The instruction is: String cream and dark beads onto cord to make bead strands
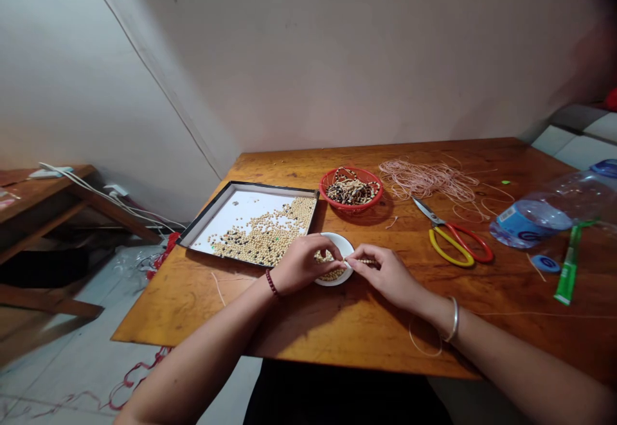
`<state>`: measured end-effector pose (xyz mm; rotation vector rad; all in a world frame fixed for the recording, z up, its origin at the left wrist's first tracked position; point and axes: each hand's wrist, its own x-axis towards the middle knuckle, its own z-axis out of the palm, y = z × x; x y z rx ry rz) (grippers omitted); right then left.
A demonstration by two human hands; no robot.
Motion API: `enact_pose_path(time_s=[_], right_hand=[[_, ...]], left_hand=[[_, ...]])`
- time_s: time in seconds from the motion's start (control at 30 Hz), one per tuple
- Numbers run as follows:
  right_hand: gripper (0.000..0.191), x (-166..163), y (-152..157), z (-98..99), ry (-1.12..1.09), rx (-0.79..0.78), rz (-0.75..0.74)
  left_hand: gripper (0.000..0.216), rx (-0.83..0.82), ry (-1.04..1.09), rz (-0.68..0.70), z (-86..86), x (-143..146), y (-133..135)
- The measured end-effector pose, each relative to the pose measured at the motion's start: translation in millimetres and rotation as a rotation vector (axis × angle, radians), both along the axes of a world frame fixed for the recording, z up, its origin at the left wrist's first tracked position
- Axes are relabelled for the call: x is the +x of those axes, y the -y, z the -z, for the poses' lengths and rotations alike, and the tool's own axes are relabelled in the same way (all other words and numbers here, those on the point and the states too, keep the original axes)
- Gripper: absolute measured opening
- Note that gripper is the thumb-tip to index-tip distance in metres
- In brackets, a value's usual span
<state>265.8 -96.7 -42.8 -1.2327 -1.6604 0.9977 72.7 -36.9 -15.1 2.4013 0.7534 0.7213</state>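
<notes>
Head view showed, at left, a black-edged tray [224,209] with loose pale and dark beads [263,235] spread over its white bottom. Beside it the left hand [303,259] had thumb and forefinger tips pressed together over a white bowl [344,244] of pale beads; anything between them was too small to tell. Behind the bowl stood a red basket [351,207] of beaded strands. The right hand [385,275], fingertips meeting the left's, pinched the end of a row of beads [367,262]. Farther right lay tangled pink cord [427,179], scissors [439,223], a clear bottle [540,224] and a green packet [569,267].
</notes>
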Motion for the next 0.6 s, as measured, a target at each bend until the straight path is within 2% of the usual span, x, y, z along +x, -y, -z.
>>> enact_pose_path(time_s=[0.6], right_hand=[[0.024, -0.4, 1.5, -0.3, -0.031, -0.037, -0.037]], left_hand=[[0.017, -0.011, -0.03, 0.008, 0.7, -0.4, 2.2]])
